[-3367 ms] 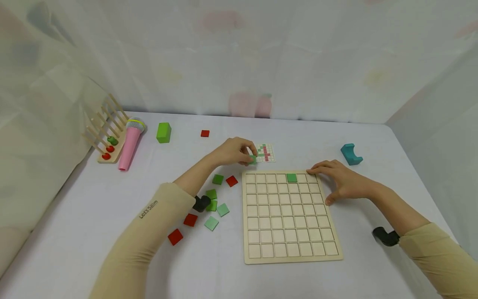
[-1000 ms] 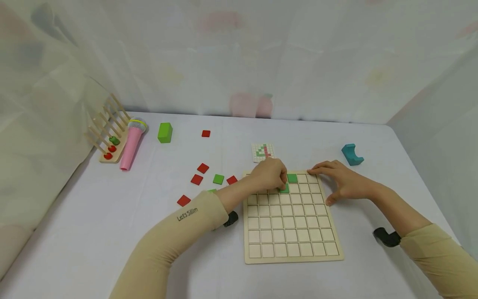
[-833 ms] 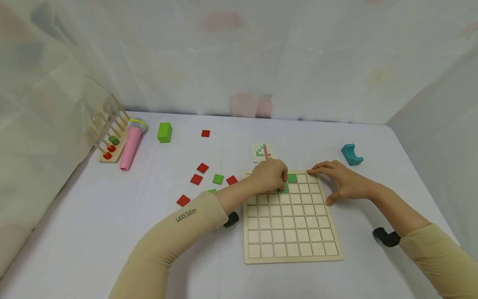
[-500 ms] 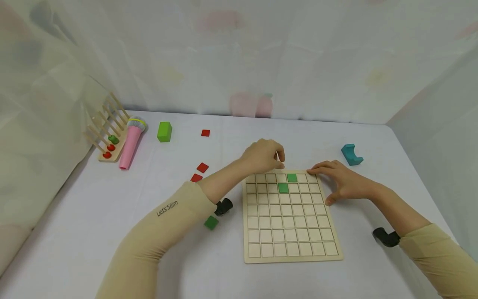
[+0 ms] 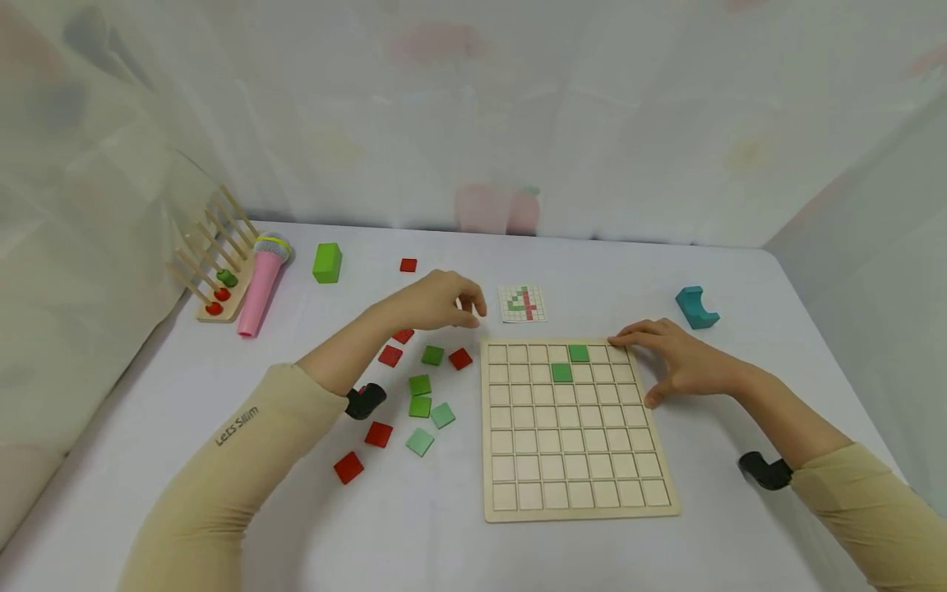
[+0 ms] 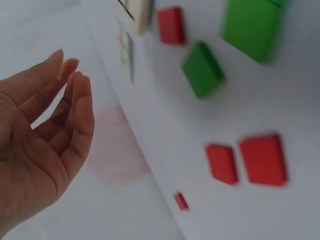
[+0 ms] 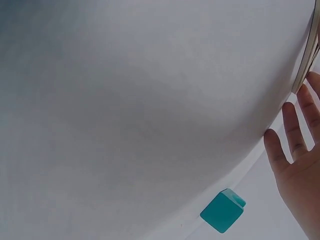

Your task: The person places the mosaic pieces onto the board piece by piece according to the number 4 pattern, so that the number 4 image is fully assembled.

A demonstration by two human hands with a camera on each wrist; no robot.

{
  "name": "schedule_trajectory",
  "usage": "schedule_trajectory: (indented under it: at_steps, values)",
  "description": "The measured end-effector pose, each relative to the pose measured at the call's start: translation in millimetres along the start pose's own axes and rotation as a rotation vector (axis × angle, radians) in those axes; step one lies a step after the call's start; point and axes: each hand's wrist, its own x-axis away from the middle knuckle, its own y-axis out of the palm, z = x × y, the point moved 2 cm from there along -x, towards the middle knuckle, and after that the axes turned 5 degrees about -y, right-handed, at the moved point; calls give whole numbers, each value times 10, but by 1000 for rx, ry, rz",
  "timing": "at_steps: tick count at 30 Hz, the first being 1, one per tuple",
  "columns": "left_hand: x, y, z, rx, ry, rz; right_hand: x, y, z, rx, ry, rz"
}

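My left hand (image 5: pixel 436 301) hovers above the table left of the pattern card (image 5: pixel 523 304), its fingers loosely bent with nothing between them. In the left wrist view that hand (image 6: pixel 47 130) is empty, thumb and fingertips apart. My right hand (image 5: pixel 676 359) rests at the upper right corner of the wooden grid board (image 5: pixel 583 515), its fingers extended along the edge. Two green square tiles lie in the board: one tile (image 5: pixel 579 353) in the top row, another tile (image 5: pixel 562 373) in the second row, one column to the left.
Loose red, green and mint tiles lie left of the board, among them a red tile (image 5: pixel 348 468) and a mint tile (image 5: pixel 420 442). Farther back are a green block (image 5: pixel 326 263), a pink toy microphone (image 5: pixel 259 288), a pegged wooden rack (image 5: pixel 222 319) and a teal arch block (image 5: pixel 695 308).
My left hand brought a green tile from near the card to the board's second row, let it go, then lifted and moved left. My right hand stayed at the board's corner.
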Motion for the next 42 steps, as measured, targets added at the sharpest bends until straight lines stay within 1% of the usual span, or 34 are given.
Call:
schedule_trajectory:
  at_steps: [3, 6, 9, 14, 19, 22, 27, 34, 42]
  values:
    - [89, 2, -219, 9, -28, -48, 4, 0, -8, -2, -2, -2]
    - [167, 14, -386, 27, -47, -89, 9, 1, -10, -5, -2, -1]
    - [231, 39, -499, 36, -48, -119, 15, 3, -5, -5, 1, -2]
    - [292, 110, -621, 43, -5, -133, 20, -2, -14, -2, 4, -4]
    - [329, 183, -647, 34, 50, -132, 16, -2, -14, 6, -3, -4]
    - [335, 209, -643, 31, 67, -130, 10, -2, -10, 2, -3, -4]
    - [311, 239, -664, 30, 65, -125, 1, -3, -2, -2, 2, -8]
    - [291, 261, -663, 13, 50, -123, -12, -5, 10, 31, -26, 4]
    - [271, 281, -667, 11, 52, -117, -2, 15, 28, 11, -10, 2]
